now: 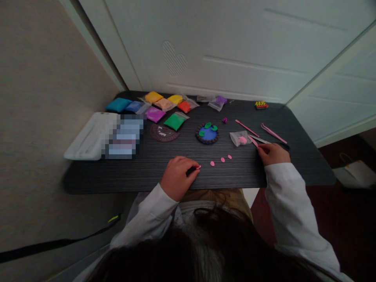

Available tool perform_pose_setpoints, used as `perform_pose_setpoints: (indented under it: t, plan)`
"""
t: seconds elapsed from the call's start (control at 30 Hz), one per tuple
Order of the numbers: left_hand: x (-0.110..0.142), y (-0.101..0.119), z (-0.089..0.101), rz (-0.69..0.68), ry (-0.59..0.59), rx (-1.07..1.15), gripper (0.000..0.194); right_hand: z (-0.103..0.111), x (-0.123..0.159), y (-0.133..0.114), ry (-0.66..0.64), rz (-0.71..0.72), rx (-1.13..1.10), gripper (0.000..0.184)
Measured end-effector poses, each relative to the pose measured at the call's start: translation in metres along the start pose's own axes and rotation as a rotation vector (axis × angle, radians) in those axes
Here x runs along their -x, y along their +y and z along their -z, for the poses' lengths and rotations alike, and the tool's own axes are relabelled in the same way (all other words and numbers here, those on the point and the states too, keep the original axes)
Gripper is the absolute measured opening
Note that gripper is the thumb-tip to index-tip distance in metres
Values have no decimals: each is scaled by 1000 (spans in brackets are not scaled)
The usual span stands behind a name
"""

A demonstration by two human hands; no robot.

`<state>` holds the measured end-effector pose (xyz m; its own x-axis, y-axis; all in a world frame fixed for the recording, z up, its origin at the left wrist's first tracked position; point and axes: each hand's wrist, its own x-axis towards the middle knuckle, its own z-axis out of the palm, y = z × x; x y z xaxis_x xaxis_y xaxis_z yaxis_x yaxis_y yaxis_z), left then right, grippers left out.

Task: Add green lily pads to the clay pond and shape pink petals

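Note:
My left hand (178, 177) pinches a small pink clay piece (199, 167) between thumb and fingertips, near the table's front edge. To its right, three flat pink clay petals (212, 163) lie in a loose row. My right hand (273, 154) is closed on a pink clay tool (253, 141), whose flat end points up and left. That tool end lies beside a clear bag (237, 138) with pink clay in it. Scissors (261, 140) lie just behind my right hand, their dark handles partly hidden. Behind the petals sits a round blue clay pond (208, 133) with green leaves and a brown beaded rim.
Bags of coloured clay (175, 121) spread across the back left. A dark protractor (165, 133), a white tray (88, 137) and a blurred-out screen (125, 137) are at left. Pink tweezers (273, 133), a pink stick (247, 128) and a small clay model (261, 105) lie at right.

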<state>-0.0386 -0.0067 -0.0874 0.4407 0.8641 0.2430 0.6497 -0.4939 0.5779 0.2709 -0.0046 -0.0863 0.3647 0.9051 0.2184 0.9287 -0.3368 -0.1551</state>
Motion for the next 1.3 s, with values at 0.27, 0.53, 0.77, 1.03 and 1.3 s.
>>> perform_pose_setpoints:
  t: [0.27, 0.53, 0.77, 1.03, 1.3]
  plan:
    - [3, -5, 2, -26, 16, -9, 18, -2, 19, 9, 66, -120, 58, 27]
    - [3, 0, -3, 3, 16, -69, 16, 21, 59, -33, 256, -146, -223, 28]
    - [2, 3, -6, 1, 38, -88, 17, 13, 104, -100, -130, 522, -488, 29]
    - [2, 2, -8, -6, 33, -107, 18, 3, 105, -102, -154, 601, -432, 30]
    - [3, 4, -7, -2, 50, -83, 17, 1, 106, -104, -133, 625, -361, 30]
